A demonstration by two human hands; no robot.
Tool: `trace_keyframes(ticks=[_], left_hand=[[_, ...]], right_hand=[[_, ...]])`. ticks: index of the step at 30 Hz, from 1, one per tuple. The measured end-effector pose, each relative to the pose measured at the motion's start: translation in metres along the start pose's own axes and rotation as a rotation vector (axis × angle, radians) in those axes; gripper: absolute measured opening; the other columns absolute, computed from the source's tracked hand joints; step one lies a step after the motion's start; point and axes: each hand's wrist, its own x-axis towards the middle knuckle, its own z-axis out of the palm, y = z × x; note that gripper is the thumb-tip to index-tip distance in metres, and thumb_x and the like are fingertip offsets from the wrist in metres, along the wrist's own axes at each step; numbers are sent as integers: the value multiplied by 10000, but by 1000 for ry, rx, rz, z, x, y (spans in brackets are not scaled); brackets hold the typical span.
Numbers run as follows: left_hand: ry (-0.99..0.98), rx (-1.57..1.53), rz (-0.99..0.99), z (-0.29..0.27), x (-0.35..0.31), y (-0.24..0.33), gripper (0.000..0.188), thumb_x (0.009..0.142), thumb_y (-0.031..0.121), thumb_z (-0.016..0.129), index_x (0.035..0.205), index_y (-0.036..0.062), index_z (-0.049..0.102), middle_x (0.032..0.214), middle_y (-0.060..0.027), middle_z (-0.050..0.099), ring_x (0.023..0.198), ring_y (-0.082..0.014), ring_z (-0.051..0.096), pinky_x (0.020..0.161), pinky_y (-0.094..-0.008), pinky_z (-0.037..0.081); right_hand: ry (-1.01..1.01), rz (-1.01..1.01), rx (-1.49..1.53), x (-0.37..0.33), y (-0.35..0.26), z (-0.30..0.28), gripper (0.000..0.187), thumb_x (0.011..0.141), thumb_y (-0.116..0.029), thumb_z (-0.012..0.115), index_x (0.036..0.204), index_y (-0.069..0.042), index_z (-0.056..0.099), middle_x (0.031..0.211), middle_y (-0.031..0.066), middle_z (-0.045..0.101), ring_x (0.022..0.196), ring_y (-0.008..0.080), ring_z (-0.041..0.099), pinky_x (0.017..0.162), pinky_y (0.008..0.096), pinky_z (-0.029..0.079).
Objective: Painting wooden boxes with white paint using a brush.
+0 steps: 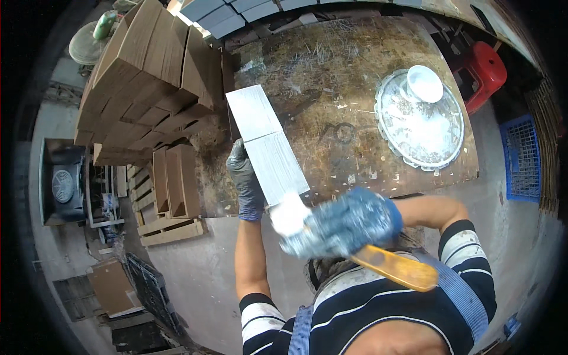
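A long wooden box or block [275, 163], painted white with a seam across it, slants over the near left part of the table. My left hand [244, 171], in a dark grey glove, grips its left side; the fingers are partly hidden. My right hand [349, 222], in a paint-smeared blue glove, is closed round a brush [397, 269] with an orange-yellow handle. The brush's white head is blurred and lies at the box's near end; I cannot tell whether it touches. At the right, a round tray [382, 121] with a wavy rim is coated in white paint and bears a white bowl [426, 84].
Brown wooden boxes [148, 77] are stacked high at the left of the worn wooden table [307, 71]. White blocks [222, 22] line the far edge. A red stool [484, 70] and a blue crate [522, 157] stand to the right. A wooden pallet [171, 232] lies at lower left.
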Motion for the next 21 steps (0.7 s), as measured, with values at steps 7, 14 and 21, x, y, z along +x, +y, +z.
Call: trace_keyframes(ticks=[7, 14, 21], left_hand=[[15, -21, -52, -12, 3, -12, 97, 843, 44, 520, 911, 6, 578, 847, -29, 615, 740, -97, 578, 638, -251, 496], [33, -115, -139, 5, -1, 5, 117, 842, 76, 534, 926, 19, 591, 846, -28, 615, 745, -113, 586, 644, -255, 507], [1, 148, -8, -6, 2, -6, 91, 831, 36, 534, 904, 28, 587, 832, -22, 611, 739, -97, 573, 646, -248, 494]], right_hand=[[557, 50, 576, 21, 33, -27, 396, 777, -170, 613, 1133, -66, 474, 1090, 87, 556, 1041, 212, 523, 924, 343, 429], [763, -8, 668, 90, 145, -126, 298, 737, -199, 673, 953, -26, 562, 968, 101, 599, 925, 193, 574, 895, 334, 433], [916, -121, 190, 92, 142, -113, 296, 820, -228, 573, 1064, -65, 535, 1009, 70, 575, 974, 155, 541, 869, 261, 429]])
